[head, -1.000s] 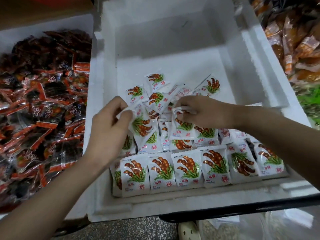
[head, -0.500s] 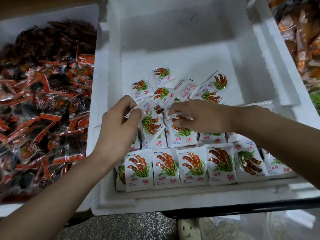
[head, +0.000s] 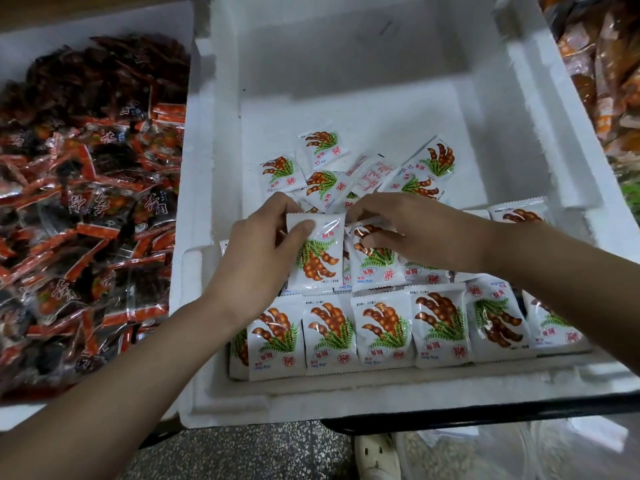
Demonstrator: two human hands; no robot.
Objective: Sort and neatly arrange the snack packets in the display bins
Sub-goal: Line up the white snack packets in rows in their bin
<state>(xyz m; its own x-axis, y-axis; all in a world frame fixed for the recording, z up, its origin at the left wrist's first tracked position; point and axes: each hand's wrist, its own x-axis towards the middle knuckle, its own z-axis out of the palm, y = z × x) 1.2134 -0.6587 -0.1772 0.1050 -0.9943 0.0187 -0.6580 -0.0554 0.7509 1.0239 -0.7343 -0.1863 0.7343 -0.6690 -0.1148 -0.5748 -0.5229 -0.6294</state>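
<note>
A white foam bin (head: 221, 161) holds white tamarind snack packets. A neat front row of packets (head: 381, 334) stands along its near wall, with a second row behind it. Several loose packets (head: 322, 183) lie jumbled in the middle. My left hand (head: 256, 258) pinches one packet (head: 317, 258) by its top left corner and holds it upright over the second row. My right hand (head: 408, 233) grips the top of a neighbouring packet (head: 372, 259) just to the right. Both hands nearly touch.
A bin of red and dark wrapped snacks (head: 86, 202) sits to the left. Orange packets (head: 606, 81) fill a bin at the far right. The back half of the white foam bin shows bare floor. A speckled floor and a white shoe (head: 375, 459) lie below.
My left hand has turned its packet upright and brought it toward the right hand. The right hand keeps its hold on the neighbouring packet. The camera has shifted slightly.
</note>
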